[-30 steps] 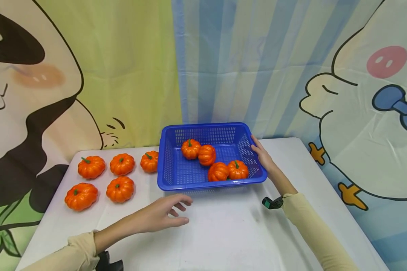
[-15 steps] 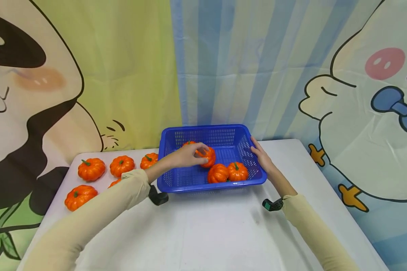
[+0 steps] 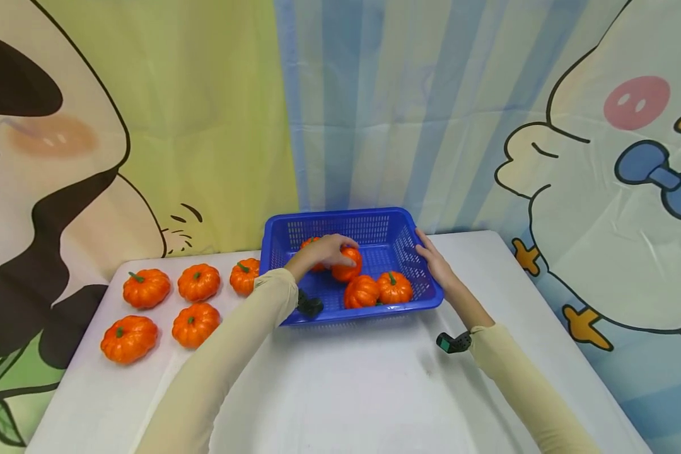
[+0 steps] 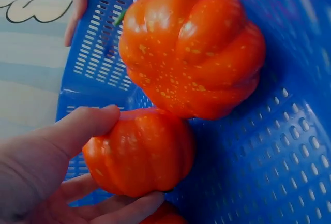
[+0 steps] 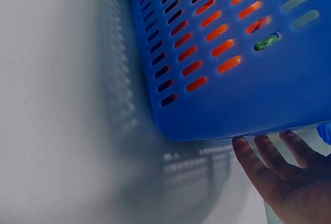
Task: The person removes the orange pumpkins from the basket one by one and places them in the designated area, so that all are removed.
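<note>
My left hand [image 3: 330, 250] is inside the blue plastic basket [image 3: 352, 313] and grips a small orange pumpkin [image 3: 349, 266]. In the left wrist view, the thumb lies on one side of the held pumpkin [image 4: 139, 151] and fingers reach round the other. A larger-looking pumpkin [image 4: 191, 48] touches it there. Two more pumpkins, one with a green stem [image 3: 395, 289], sit by the basket's near wall. Another pumpkin [image 3: 311, 243] is partly hidden behind my left hand. My right hand [image 3: 439, 266] rests against the basket's right side, its fingers [image 5: 266, 169] fairly straight on the outer wall.
Several orange pumpkins, among them a front-left one [image 3: 128, 339], stand on the white table [image 3: 340, 391] left of the basket. One pumpkin [image 3: 244, 276] is close to the basket's left wall. A cartoon-printed curtain [image 3: 352, 113] hangs behind the table.
My left hand has moved from in front of the basket up and over its rim and has taken hold of a pumpkin inside. My right hand has stayed at the basket's right side.
</note>
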`<state>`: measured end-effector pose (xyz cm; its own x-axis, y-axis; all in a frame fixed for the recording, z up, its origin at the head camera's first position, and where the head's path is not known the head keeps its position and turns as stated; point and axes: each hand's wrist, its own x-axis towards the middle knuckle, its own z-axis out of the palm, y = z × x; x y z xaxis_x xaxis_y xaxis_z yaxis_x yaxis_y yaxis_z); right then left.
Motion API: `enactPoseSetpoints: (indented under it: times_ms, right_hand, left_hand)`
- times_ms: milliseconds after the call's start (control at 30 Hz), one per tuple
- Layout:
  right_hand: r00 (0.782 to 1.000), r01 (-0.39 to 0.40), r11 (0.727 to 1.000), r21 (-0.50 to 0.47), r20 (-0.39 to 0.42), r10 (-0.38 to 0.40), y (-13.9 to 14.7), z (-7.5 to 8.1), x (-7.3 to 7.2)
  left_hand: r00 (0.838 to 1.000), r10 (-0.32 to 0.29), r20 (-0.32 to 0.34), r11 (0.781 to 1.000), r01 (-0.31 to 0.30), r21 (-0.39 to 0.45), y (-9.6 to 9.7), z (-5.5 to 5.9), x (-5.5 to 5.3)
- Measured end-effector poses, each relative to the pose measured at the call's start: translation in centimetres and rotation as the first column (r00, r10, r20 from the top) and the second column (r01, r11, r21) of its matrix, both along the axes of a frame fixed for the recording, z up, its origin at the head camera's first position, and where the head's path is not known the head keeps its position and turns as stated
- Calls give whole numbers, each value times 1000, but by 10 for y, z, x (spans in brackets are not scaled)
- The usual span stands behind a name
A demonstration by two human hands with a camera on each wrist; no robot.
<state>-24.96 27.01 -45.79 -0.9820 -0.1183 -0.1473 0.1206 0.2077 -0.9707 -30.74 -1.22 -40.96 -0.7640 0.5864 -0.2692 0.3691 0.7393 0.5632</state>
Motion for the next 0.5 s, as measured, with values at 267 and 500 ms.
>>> enactPoseSetpoints:
  times_ms: [267,500]
  right_hand:
    - [1000,-9,1000,-16,6,9,0,0,-1]
    - [1000,-4,1000,-5,8,4,1,3,0]
  left_hand:
    - [992,45,115,999,-48,24,4,2,-5]
    - [995,24,95,991,-36,130,-13,19,-6]
